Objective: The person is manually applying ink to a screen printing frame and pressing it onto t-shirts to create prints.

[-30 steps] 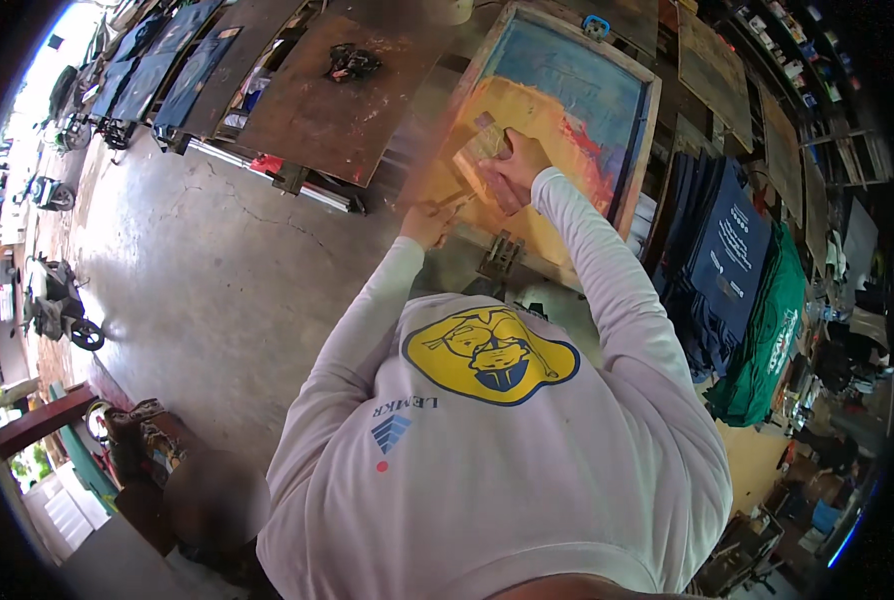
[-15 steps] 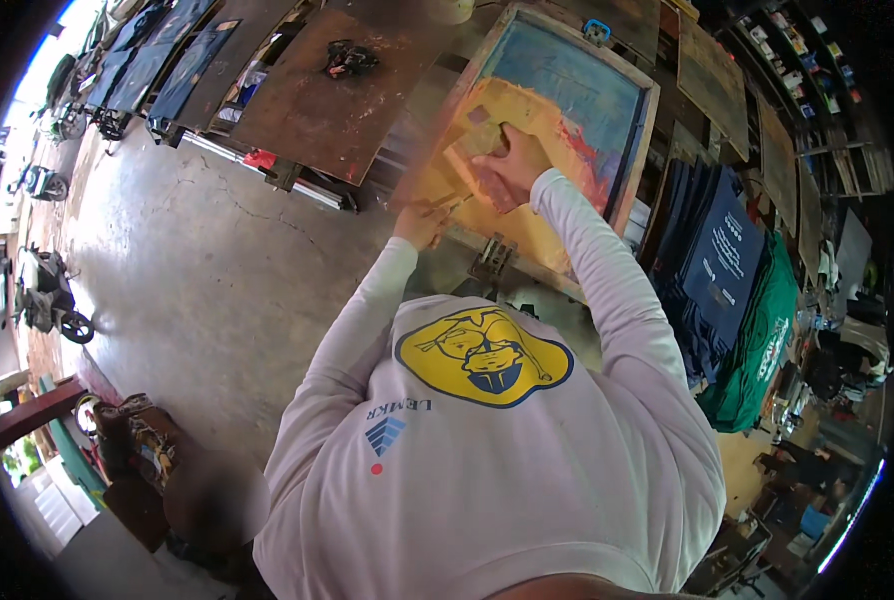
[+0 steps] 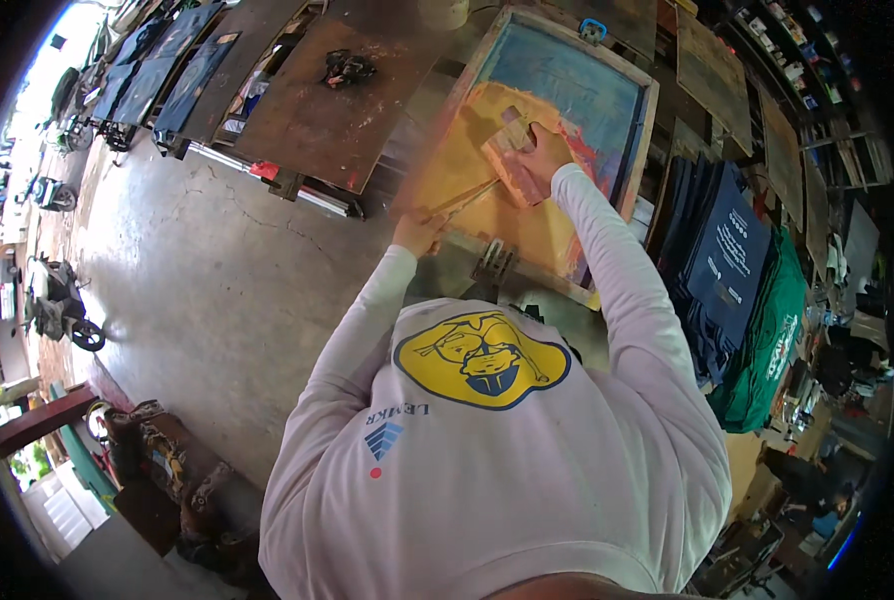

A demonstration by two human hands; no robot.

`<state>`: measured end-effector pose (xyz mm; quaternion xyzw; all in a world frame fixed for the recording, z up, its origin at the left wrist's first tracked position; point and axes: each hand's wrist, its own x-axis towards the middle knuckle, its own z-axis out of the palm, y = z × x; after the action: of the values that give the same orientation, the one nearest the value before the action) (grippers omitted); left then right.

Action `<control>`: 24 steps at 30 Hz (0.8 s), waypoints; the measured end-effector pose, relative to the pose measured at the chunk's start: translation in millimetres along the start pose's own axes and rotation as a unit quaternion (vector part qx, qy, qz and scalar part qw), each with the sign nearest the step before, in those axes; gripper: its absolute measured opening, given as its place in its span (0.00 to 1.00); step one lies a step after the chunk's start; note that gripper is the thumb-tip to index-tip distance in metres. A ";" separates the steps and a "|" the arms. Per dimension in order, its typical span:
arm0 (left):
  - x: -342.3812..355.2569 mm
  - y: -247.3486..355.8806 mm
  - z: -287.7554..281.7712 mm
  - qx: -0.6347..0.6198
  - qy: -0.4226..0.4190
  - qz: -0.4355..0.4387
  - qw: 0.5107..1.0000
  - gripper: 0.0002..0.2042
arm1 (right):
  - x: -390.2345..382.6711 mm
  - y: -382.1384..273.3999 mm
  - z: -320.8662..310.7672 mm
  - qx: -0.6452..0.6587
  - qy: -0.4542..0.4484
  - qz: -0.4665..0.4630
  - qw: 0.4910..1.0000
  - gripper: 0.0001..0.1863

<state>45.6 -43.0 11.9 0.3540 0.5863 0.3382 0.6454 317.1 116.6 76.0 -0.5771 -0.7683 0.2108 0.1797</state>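
A wooden-framed printing screen (image 3: pixel 635 165) lies tilted from my view, its mesh blue at the far side and smeared with orange ink nearer me. My right hand (image 3: pixel 547 155) is closed round a squeegee (image 3: pixel 515 172), a wooden block stained pink and orange, over the orange part of the mesh. At the screen's near left corner, my left hand (image 3: pixel 420 234) is closed on a thin stick (image 3: pixel 475 199) that points toward the squeegee. The stick's handle end is hidden in the fingers. A metal hinge clamp (image 3: pixel 494 262) sits at the frame's near edge.
A brown board (image 3: pixel 332 105) with a dark crumpled lump (image 3: pixel 349 66) lies to the left. Dark blue printed cloths (image 3: pixel 724 255) and green cloth (image 3: pixel 767 345) hang at the right. A blue clip (image 3: pixel 593 31) is on the far frame edge. Parked motorcycles (image 3: pixel 62 303) stand far left.
My right hand and the squeegee have moved right across the screen, away from my left hand. More of the thin stick now shows. My left hand has barely shifted.
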 end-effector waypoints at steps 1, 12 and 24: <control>-3.2 2.6 -0.2 0.019 0.028 0.007 0.999 0.15 | -3.0 -5.6 0.0 0.027 0.015 -0.009 0.999 0.34; -15.9 20.0 -4.1 0.107 0.109 0.062 0.986 0.11 | -13.8 -60.1 31.0 0.082 -0.019 -0.034 0.996 0.38; -5.6 16.9 -8.2 0.146 0.205 0.164 0.954 0.10 | -4.1 -24.3 4.8 -0.026 0.015 0.030 0.999 0.32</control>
<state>36.6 -38.5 28.7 0.4586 0.6830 0.4150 0.3885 296.1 106.1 84.8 -0.6072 -0.7533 0.1874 0.1693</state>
